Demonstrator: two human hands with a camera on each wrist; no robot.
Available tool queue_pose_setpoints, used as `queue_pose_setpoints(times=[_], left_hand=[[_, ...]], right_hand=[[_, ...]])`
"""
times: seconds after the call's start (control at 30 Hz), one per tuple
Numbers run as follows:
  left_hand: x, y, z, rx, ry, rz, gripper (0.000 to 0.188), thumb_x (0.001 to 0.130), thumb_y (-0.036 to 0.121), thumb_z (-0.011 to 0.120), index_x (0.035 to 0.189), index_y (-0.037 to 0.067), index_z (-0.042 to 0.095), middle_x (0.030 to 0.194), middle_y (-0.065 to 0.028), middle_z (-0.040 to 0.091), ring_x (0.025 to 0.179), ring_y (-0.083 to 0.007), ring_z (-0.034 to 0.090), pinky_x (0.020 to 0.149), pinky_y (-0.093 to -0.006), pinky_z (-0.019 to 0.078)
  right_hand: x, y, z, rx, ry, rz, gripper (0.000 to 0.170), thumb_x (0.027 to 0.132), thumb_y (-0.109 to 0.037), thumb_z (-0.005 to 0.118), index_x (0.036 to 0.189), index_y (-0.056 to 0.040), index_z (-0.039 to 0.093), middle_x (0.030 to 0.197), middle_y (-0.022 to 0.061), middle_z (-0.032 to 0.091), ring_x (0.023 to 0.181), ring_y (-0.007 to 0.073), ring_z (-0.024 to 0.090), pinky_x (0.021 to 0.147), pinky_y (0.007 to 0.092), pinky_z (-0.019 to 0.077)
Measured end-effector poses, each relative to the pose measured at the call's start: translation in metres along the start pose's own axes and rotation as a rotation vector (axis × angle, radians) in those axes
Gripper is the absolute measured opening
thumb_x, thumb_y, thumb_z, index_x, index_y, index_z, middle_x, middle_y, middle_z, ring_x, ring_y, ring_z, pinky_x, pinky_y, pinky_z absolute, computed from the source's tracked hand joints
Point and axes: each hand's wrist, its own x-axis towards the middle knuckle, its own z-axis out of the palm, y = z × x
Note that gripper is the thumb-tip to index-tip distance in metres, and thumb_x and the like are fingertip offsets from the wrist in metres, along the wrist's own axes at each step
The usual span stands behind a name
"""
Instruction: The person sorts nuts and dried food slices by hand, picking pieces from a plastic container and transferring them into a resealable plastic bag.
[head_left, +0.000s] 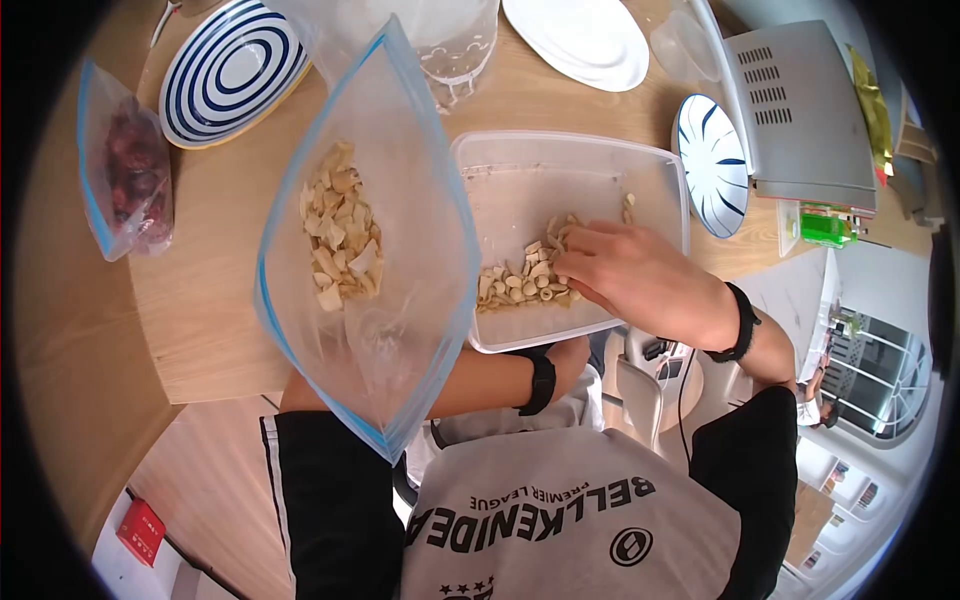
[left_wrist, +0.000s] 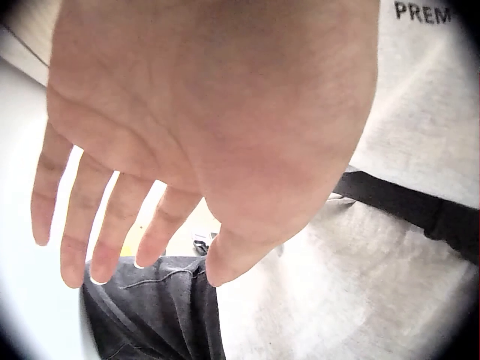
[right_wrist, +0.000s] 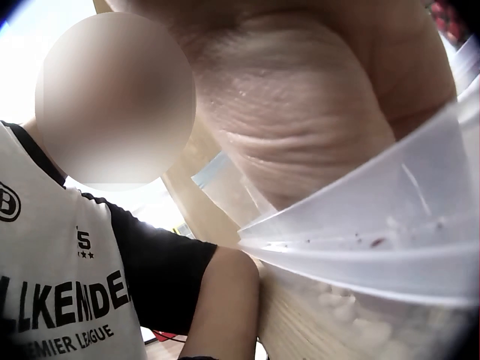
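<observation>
A translucent plastic box [head_left: 580, 142] stands on the table, with pale, chunky dried pieces [head_left: 515, 290] heaped along its near side. My right hand [head_left: 640, 275] reaches into it, fingers bent down at the heap; the fingertips are hidden, and I cannot tell whether they grip any pieces. In the right wrist view, the palm [right_wrist: 292, 97] is over the box wall [right_wrist: 360, 202]. My left hand [left_wrist: 202, 127] hangs below the table edge by my lap, fingers straight and spread, holding nothing. Left of the box, an open zip bag [head_left: 410, 200] with a blue seal contains pale dried flakes [head_left: 342, 235].
A sealed bag of dark red pieces [head_left: 135, 175] lies far left, beside a blue-ringed plate [head_left: 235, 70]. At the back are a clear plastic bag [head_left: 455, 40] and a white plate [head_left: 580, 35]. A blue-striped dish [head_left: 712, 165] and a grey appliance [head_left: 800, 110] are on the right.
</observation>
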Motion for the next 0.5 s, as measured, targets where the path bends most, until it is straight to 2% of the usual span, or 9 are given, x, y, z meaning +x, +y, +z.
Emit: queue_pose_setpoints(times=[0.07,0.13,0.17,0.2,0.33,0.4,0.5], left_hand=[[-0.007,-0.007,-0.002,0.01,-0.016,0.002,0.039,0.106,0.026,0.046,0.129,0.007,0.07,0.129,-0.0075,0.073,0.105,-0.0236,0.073,0.086,-0.0435,0.0619],[-0.01,-0.012,-0.002,-0.077,-0.038,-0.01,0.035,0.104,0.026,0.051,0.126,0.005,0.069,0.126,-0.0091,0.072,0.105,-0.0251,0.071,0.09,-0.0434,0.0594],[-0.011,-0.015,-0.004,-0.081,-0.035,-0.016,0.035,0.104,0.026,0.051,0.126,0.005,0.069,0.126,-0.0091,0.072,0.105,-0.0251,0.071,0.09,-0.0434,0.0594],[-0.01,-0.018,-0.001,-0.111,-0.012,-0.036,0.035,0.104,0.026,0.051,0.125,0.005,0.069,0.126,-0.0091,0.072,0.105,-0.0252,0.071,0.09,-0.0434,0.0593],[-0.014,-0.025,0.001,-0.217,0.083,-0.103,0.035,0.104,0.026,0.051,0.125,0.005,0.069,0.125,-0.0092,0.072,0.105,-0.0253,0.071,0.09,-0.0433,0.059],[-0.02,-0.024,0.011,-0.265,0.131,-0.134,0.035,0.104,0.026,0.051,0.125,0.005,0.069,0.125,-0.0092,0.072,0.105,-0.0254,0.071,0.09,-0.0433,0.0589],[-0.025,-0.031,0.028,-0.338,0.198,-0.182,0.034,0.104,0.026,0.052,0.124,0.005,0.069,0.124,-0.0093,0.072,0.105,-0.0255,0.071,0.09,-0.0433,0.0587]], right_hand=[[-0.001,0.003,0.003,0.015,0.029,0.003,0.016,0.089,-0.007,0.072,0.104,-0.0036,0.067,0.097,0.0096,0.063,0.093,0.0314,0.064,0.081,0.0437,0.0536],[-0.004,0.004,0.0,0.024,0.058,0.003,0.017,0.088,-0.007,0.072,0.104,-0.0035,0.067,0.097,0.0097,0.063,0.093,0.0318,0.064,0.08,0.0434,0.0537],[-0.006,0.003,-0.003,-0.019,0.063,0.066,0.017,0.088,-0.007,0.073,0.104,-0.0038,0.067,0.097,0.0098,0.064,0.093,0.0322,0.064,0.08,0.0435,0.0537],[-0.007,0.002,-0.007,-0.062,0.069,0.128,0.017,0.088,-0.006,0.073,0.104,-0.0041,0.067,0.097,0.01,0.064,0.094,0.0326,0.064,0.08,0.0436,0.0537],[-0.005,-0.004,-0.016,-0.098,0.081,0.159,0.018,0.087,-0.006,0.074,0.104,-0.0052,0.067,0.097,0.01,0.065,0.095,0.0325,0.065,0.081,0.0442,0.0535],[-0.002,-0.002,-0.012,0.092,0.05,-0.011,0.017,0.087,-0.008,0.075,0.102,-0.0058,0.067,0.094,0.0098,0.063,0.094,0.0323,0.064,0.08,0.0448,0.0532],[0.002,0.002,-0.007,0.129,-0.051,-0.018,0.014,0.087,-0.009,0.075,0.098,-0.0054,0.067,0.093,0.0097,0.063,0.093,0.0327,0.064,0.079,0.045,0.0528]])
